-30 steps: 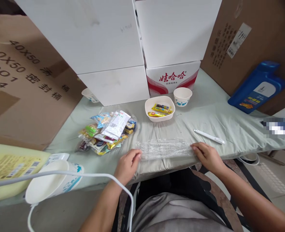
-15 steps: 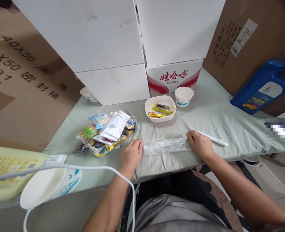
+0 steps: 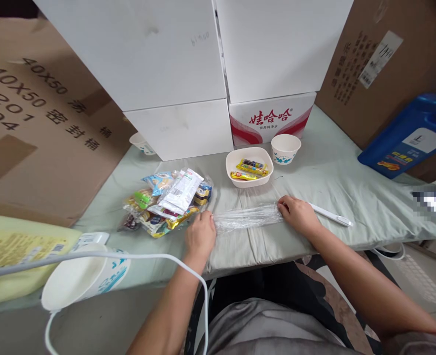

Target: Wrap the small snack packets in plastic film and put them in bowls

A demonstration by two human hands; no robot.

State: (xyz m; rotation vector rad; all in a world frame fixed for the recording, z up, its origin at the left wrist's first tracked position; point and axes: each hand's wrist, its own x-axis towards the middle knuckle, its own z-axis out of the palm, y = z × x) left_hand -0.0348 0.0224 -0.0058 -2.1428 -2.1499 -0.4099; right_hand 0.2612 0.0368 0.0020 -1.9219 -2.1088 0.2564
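A crumpled strip of clear plastic film (image 3: 247, 218) stretches across the cloth near the table's front edge. My left hand (image 3: 200, 234) pinches its left end, and my right hand (image 3: 297, 214) grips the right end, fingers curled. Just beyond my right hand lies a white box cutter (image 3: 332, 215), partly hidden by that hand. Left of my left hand is a heap of wrapped snacks (image 3: 169, 202) in clear plastic. Ahead of the film sits a cream bowl (image 3: 236, 180) holding several yellow-wrapped sticks (image 3: 253, 168).
A paper cup (image 3: 285, 149) stands right of the bowl. White boxes (image 3: 181, 130) rise behind, with cardboard cartons (image 3: 36, 162) at the sides. A blue bottle (image 3: 403, 143) leans at right. Front left are a yellow jug (image 3: 21, 256), a tilted cup (image 3: 88, 276) and a white cable (image 3: 147, 256).
My right hand has shifted slightly left and away from me. The film between my hands is now gathered narrower, with lengthwise creases. The whole view has moved a little.
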